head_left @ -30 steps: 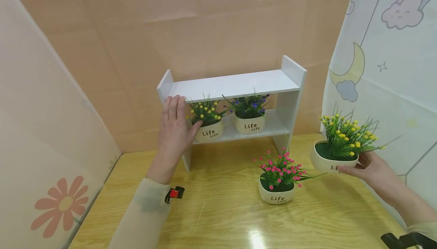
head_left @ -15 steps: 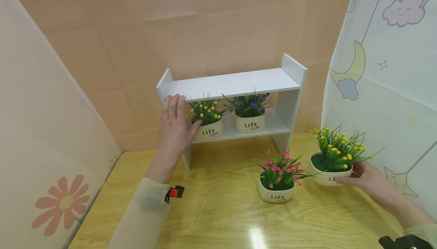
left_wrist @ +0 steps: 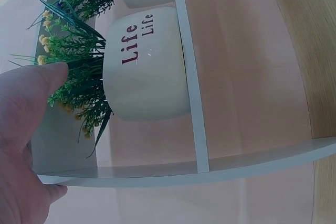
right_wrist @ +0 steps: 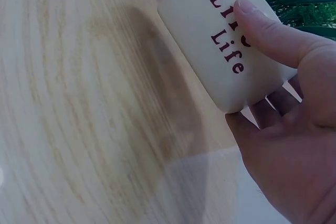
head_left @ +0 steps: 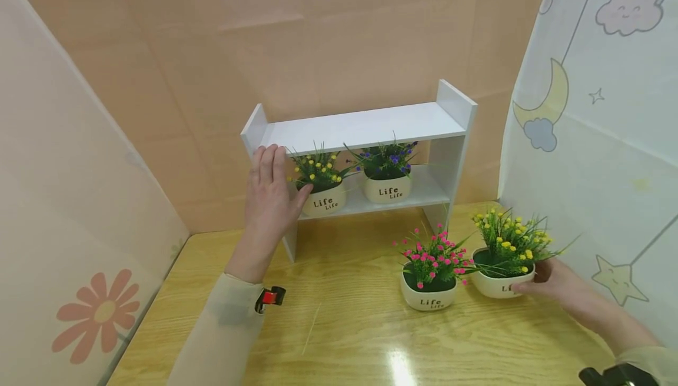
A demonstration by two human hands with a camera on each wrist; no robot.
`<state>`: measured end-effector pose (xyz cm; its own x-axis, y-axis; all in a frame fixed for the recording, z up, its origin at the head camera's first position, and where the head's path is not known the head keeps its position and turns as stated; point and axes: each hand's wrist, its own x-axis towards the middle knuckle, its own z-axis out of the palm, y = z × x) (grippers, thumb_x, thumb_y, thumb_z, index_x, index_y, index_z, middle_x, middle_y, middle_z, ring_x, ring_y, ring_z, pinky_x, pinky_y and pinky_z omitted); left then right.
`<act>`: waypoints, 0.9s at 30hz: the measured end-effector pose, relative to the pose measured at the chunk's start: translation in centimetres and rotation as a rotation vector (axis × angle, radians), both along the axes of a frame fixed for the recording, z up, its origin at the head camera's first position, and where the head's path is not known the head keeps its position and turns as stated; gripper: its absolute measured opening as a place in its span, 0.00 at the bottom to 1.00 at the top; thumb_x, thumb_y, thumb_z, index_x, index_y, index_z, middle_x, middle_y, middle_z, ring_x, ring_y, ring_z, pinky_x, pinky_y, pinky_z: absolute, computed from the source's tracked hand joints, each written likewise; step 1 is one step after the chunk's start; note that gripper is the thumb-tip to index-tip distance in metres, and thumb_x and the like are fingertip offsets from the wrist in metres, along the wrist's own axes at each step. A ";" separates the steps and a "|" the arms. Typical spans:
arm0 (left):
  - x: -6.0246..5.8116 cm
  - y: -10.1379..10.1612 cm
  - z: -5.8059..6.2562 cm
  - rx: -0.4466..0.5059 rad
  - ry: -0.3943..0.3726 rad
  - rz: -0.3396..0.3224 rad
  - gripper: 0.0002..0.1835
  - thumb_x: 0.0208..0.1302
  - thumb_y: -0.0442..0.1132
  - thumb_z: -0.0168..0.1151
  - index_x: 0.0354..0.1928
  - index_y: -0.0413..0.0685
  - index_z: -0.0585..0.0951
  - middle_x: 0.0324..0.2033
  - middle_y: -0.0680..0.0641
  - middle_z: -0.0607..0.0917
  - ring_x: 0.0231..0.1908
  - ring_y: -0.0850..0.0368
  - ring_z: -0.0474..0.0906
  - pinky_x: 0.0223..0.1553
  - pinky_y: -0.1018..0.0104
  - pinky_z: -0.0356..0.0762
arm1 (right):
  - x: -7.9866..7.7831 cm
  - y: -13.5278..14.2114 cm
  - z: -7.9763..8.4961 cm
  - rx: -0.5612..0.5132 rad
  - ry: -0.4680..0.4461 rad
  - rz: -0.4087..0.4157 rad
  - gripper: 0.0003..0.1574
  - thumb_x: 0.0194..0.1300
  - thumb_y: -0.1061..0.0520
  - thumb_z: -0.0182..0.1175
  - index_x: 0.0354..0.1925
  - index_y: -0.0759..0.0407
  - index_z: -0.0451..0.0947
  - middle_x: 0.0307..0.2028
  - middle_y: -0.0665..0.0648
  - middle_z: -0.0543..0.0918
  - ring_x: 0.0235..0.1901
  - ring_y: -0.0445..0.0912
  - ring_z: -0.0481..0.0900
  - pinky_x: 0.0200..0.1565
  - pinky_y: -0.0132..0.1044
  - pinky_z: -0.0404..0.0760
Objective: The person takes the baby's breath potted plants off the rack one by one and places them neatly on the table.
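Observation:
My right hand (head_left: 556,283) grips the right end of a cream potted plant (head_left: 500,285) with yellow flowers, thumb across its "Life" lettering. In the right wrist view this pot (right_wrist: 210,51) is tilted, with its shadow on the table beside it. Just left of it stands a potted plant with pink flowers (head_left: 429,296). My left hand (head_left: 267,198) rests with straight fingers at the left front corner of a white two-tier shelf (head_left: 365,128), thumb spread toward a yellow-flowered potted plant (head_left: 322,202). Beside that plant, a purple-flowered one (head_left: 386,190) shares the lower tier.
The shelf stands at the back of a wood-grain table (head_left: 339,327), in front of a tan backdrop (head_left: 360,33). A patterned white curtain (head_left: 609,150) borders the right side, and a pale one (head_left: 79,168) with a flower print borders the left.
My right hand has brought the yellow-flowered potted plant down and to the left, close beside the pink one. My left hand has stayed at the shelf corner.

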<state>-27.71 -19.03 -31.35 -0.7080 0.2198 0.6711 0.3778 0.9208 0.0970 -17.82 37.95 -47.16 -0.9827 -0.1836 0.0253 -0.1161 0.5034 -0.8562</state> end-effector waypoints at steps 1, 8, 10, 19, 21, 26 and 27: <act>0.0 0.0 0.0 -0.003 -0.001 0.001 0.54 0.71 0.53 0.78 0.83 0.35 0.55 0.80 0.33 0.58 0.84 0.35 0.45 0.87 0.51 0.37 | 0.0 -0.1 -0.1 0.002 -0.002 0.002 0.56 0.72 0.62 0.75 0.81 0.77 0.52 0.71 0.82 0.71 0.53 0.30 0.83 0.53 0.32 0.87; -0.1 0.0 0.1 -0.011 -0.042 0.025 0.55 0.72 0.54 0.76 0.84 0.36 0.53 0.81 0.34 0.56 0.85 0.36 0.43 0.87 0.52 0.35 | 0.0 -0.5 -0.8 0.027 0.012 0.003 0.56 0.70 0.62 0.76 0.81 0.78 0.54 0.69 0.81 0.75 0.52 0.32 0.84 0.52 0.32 0.87; 0.0 0.0 0.2 -0.009 -0.046 0.026 0.55 0.72 0.55 0.76 0.84 0.36 0.53 0.82 0.34 0.56 0.85 0.36 0.43 0.87 0.52 0.35 | 0.1 -0.6 -0.9 0.036 0.011 -0.001 0.55 0.71 0.61 0.76 0.81 0.77 0.54 0.67 0.79 0.77 0.51 0.34 0.85 0.50 0.33 0.88; 0.0 0.0 0.0 -0.014 0.015 0.007 0.54 0.71 0.54 0.78 0.83 0.34 0.56 0.80 0.32 0.59 0.84 0.35 0.47 0.87 0.52 0.37 | 0.4 -0.6 -1.6 0.099 -0.018 -0.015 0.50 0.72 0.57 0.76 0.76 0.77 0.61 0.60 0.71 0.83 0.47 0.39 0.85 0.48 0.34 0.87; 0.0 0.0 0.0 -0.014 0.022 0.004 0.54 0.70 0.54 0.78 0.82 0.34 0.57 0.80 0.32 0.60 0.84 0.35 0.47 0.87 0.52 0.38 | 0.5 -0.6 -1.7 0.117 -0.027 -0.019 0.46 0.72 0.56 0.76 0.74 0.76 0.64 0.56 0.67 0.85 0.45 0.40 0.84 0.45 0.34 0.87; -0.1 0.0 0.0 -0.011 0.011 0.013 0.54 0.71 0.53 0.78 0.83 0.34 0.56 0.80 0.32 0.59 0.84 0.35 0.46 0.87 0.52 0.37 | 0.8 -0.3 -1.7 0.193 -0.051 -0.028 0.36 0.73 0.52 0.75 0.66 0.73 0.75 0.46 0.57 0.89 0.40 0.41 0.83 0.41 0.35 0.84; -0.1 0.0 0.0 -0.009 0.006 0.015 0.54 0.71 0.53 0.78 0.83 0.35 0.56 0.80 0.33 0.59 0.84 0.35 0.46 0.87 0.52 0.37 | 0.8 -0.3 -1.7 0.203 -0.057 -0.029 0.33 0.74 0.52 0.75 0.64 0.72 0.77 0.45 0.56 0.90 0.40 0.40 0.83 0.42 0.34 0.83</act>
<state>-27.84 -19.00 -31.39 -0.7070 0.2154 0.6736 0.3646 0.9272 0.0862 -16.99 37.69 -48.91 -0.9864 -0.1509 -0.0651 -0.0533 0.6685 -0.7418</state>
